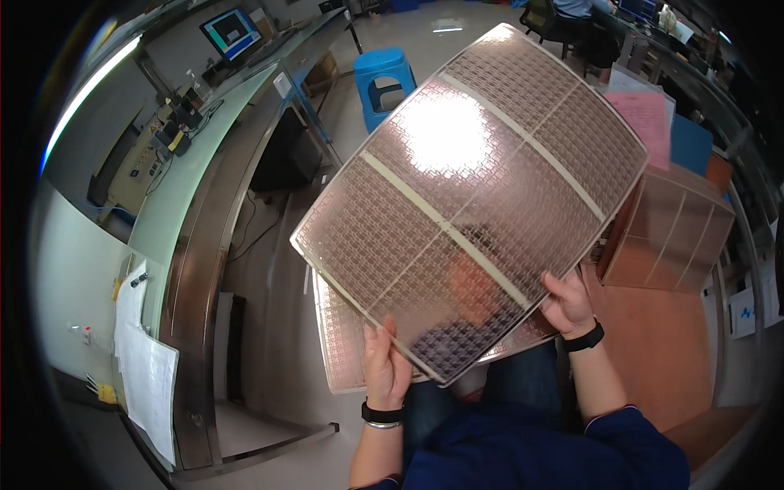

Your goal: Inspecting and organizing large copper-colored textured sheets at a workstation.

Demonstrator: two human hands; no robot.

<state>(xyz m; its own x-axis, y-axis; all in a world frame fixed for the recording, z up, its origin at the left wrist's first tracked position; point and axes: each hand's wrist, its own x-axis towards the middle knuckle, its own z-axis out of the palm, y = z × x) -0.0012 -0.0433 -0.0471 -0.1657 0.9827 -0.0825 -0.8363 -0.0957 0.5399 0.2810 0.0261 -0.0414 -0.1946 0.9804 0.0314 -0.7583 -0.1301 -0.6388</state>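
Observation:
A large, shiny copper-coloured circuit board panel [392, 237] is held up at a tilt in front of me, its face covered in a fine repeated pattern and crossed by pale strips. My left hand [385, 367] grips its lower left edge, fingers closed on it. At the lower right edge my right hand [569, 304] pinches the same panel, thumb on the near face. Bright lamp glare covers part of the upper surface. Beneath it, over my lap, lies a second panel [336, 351], mostly hidden by the first.
Left runs a long glass-topped bench [167, 204] with a monitor [231, 34]; papers [147, 359] hang beside it. A blue stool [384, 77] stands ahead. More panels [674, 220] stand at right beside a pink sheet [639, 122]. A person [576, 20] sits far right.

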